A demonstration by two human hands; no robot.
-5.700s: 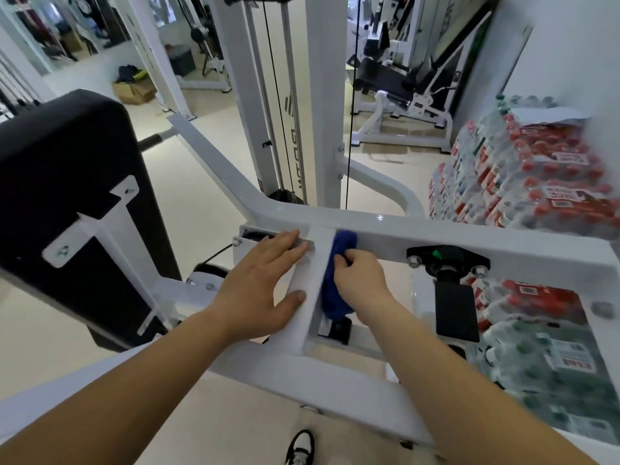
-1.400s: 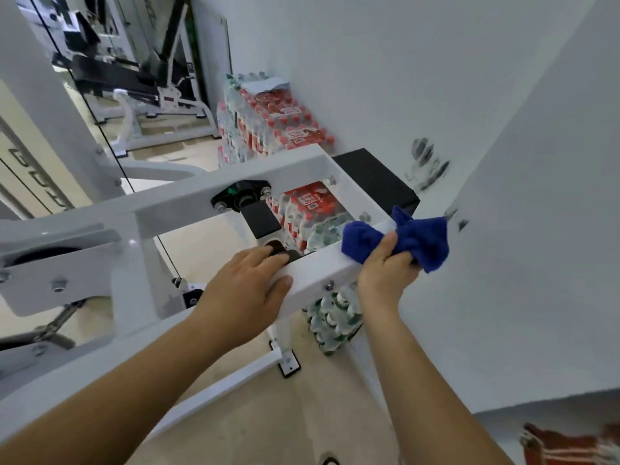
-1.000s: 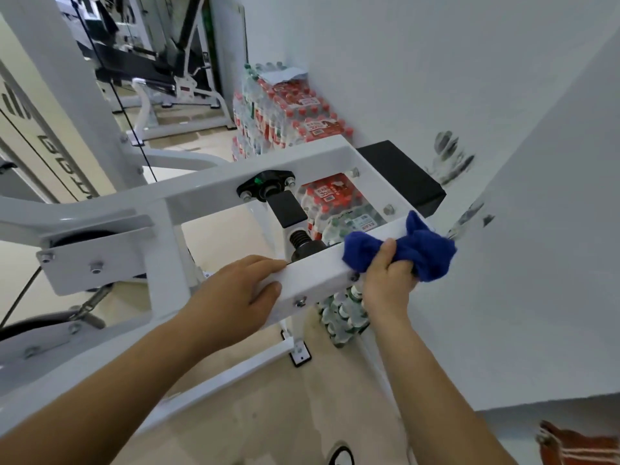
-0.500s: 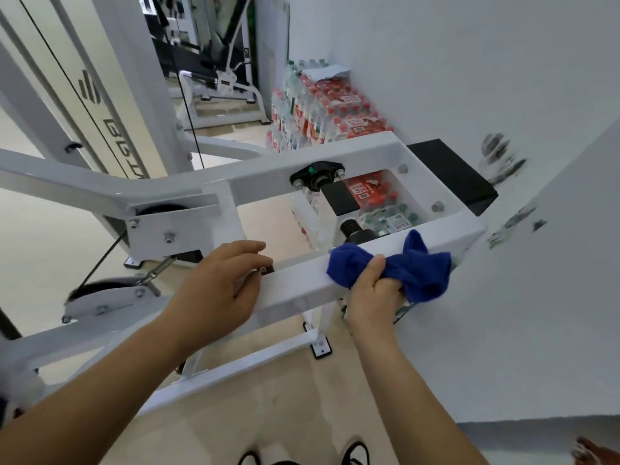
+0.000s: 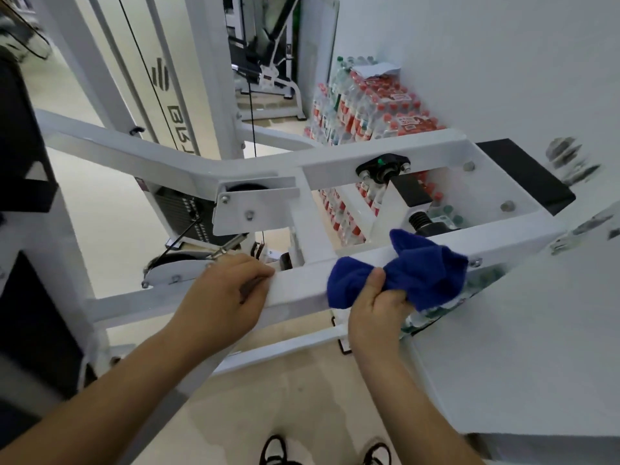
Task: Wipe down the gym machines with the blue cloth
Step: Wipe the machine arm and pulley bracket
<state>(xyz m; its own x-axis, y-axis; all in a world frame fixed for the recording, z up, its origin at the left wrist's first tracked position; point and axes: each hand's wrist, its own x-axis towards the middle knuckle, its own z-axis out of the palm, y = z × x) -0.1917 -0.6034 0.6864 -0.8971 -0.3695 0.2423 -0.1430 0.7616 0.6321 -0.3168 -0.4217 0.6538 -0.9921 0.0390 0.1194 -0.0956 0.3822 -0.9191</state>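
Shoes (image 5: 273,448) at the bottom edge, toes toward the white crossbar (image 5: 298,286), so the person stands square to it. Up comes the right hand (image 5: 375,317) from below the crossbar, fingers curled tight into the blue cloth (image 5: 416,270), thumb pinching the wad from the near side. The cloth is bunched and draped over the crossbar's top face, toward its right end, pressed there for the wipe, I'd say. Left of the cloth, the left hand (image 5: 224,293) grips the crossbar, fingers hooked over its top edge. It looks like a bracing hold, steadying the frame against the rubbing.

Just right of the cloth a bolt head (image 5: 474,262) sticks out of the crossbar, and it could snag the fabric on an outward stroke. Beyond the crossbar are a black pivot block (image 5: 382,166) on the far rail and a black pad (image 5: 523,172) past the frame's right end. Farther back, behind the crossbar, packs of bottled water (image 5: 369,105) are stacked against the wall.
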